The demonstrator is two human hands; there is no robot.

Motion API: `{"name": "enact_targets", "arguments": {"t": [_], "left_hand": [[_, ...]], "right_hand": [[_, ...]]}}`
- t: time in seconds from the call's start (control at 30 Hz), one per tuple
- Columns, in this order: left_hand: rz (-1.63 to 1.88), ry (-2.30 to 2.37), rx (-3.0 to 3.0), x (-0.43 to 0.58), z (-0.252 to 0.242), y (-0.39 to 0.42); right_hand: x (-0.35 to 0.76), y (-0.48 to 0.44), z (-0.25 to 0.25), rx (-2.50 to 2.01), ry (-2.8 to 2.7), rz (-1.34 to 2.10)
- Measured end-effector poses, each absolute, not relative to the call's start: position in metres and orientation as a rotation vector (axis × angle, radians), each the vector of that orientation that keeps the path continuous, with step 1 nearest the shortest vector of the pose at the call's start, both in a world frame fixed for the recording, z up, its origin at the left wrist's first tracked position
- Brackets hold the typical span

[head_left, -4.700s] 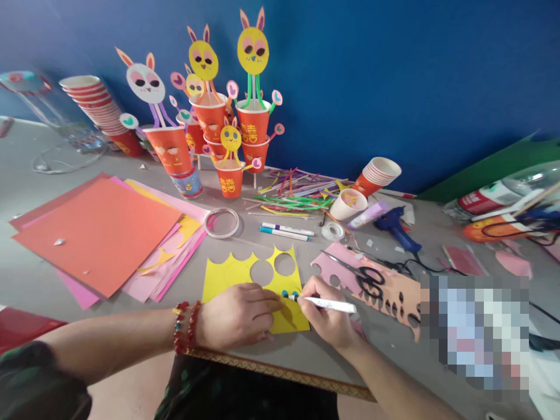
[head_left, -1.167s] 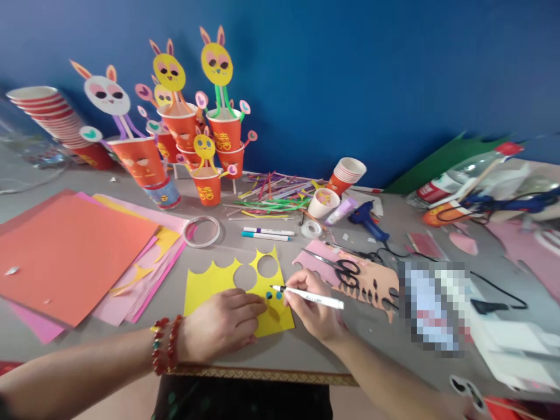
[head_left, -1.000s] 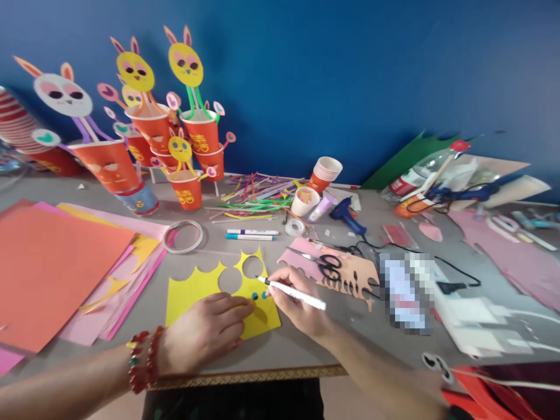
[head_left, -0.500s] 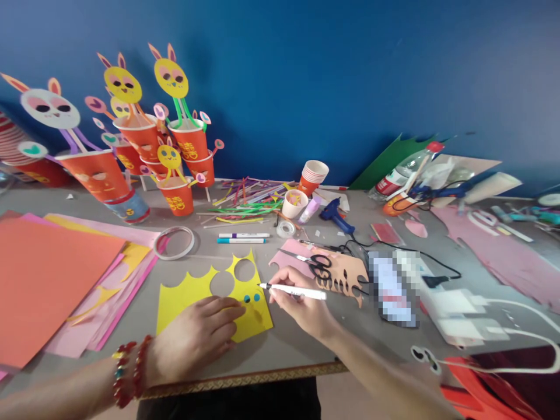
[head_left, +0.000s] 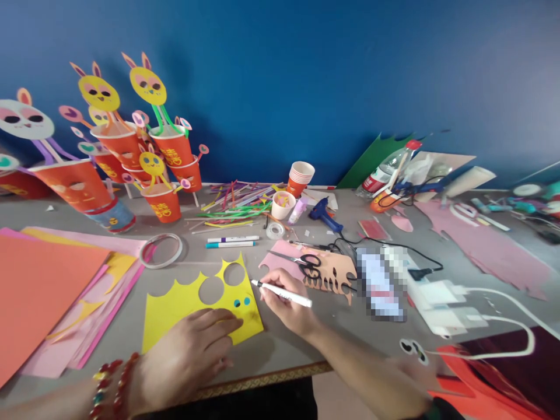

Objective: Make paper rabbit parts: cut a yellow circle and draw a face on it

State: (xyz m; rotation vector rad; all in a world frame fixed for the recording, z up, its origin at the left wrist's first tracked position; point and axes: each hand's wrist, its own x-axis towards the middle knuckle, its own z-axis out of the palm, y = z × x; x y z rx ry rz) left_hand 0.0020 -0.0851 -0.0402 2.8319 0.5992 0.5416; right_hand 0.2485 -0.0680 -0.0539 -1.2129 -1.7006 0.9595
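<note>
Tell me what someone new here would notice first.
Probably the bunnies rising from red cups at the left, bright against the blue wall. Next, the yellow sheet at the front: the left hand rests on it, and the right hand holds a marker by its right edge.

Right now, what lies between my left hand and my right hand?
In the head view, between your left hand and right hand: the right part of the yellow paper, with two blue dots, then a strip of gray table.
</note>
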Motion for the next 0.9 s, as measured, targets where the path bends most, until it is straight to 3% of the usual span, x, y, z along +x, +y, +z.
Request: {"name": "enact_targets", "arguments": {"t": [0.3,0.9], "left_hand": [[0.626,0.559,2.917,0.019,-0.047,-0.090],[0.496,0.711,2.935,0.013,-0.057,-0.097]], "right_hand": [[0.249,-0.067,-0.055,-1.213,-1.599,1.087],[0.248,-0.066,-0.064,-1.204,-1.925,0.887]]}}
